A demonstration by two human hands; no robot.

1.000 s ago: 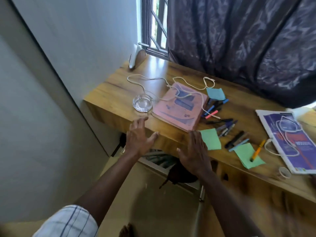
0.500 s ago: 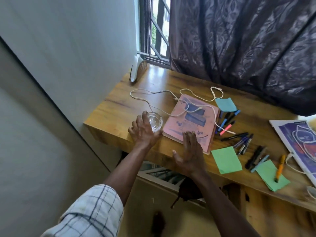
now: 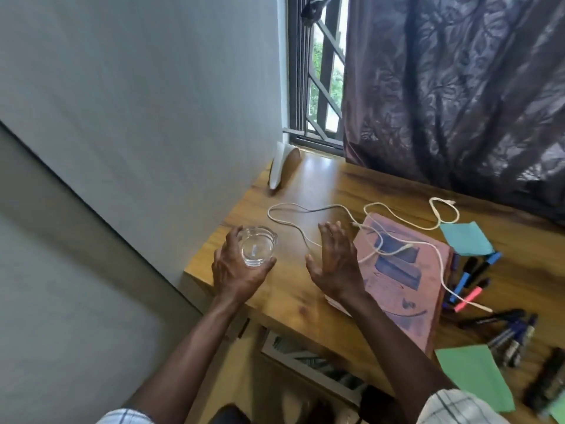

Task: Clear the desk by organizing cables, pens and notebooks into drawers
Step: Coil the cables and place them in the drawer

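Cable (image 3: 302, 237), pens (image 3: 470, 280) and pink notebook (image 3: 406, 270) lie on the desk (image 3: 305, 185), centre to right of frame, none stowed yet.
Left hand (image 3: 235, 270) curls round a glass dish (image 3: 256, 246); right hand (image 3: 336, 261), fingers spread straight, is over the cable, perhaps touching it. Likely next: gather the cable off the notebook.

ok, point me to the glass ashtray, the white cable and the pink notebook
glass ashtray (image 3: 256, 246), head view, centre of its clear base.
white cable (image 3: 301, 233), head view, its near left bend.
pink notebook (image 3: 400, 289), head view, middle of its cover.
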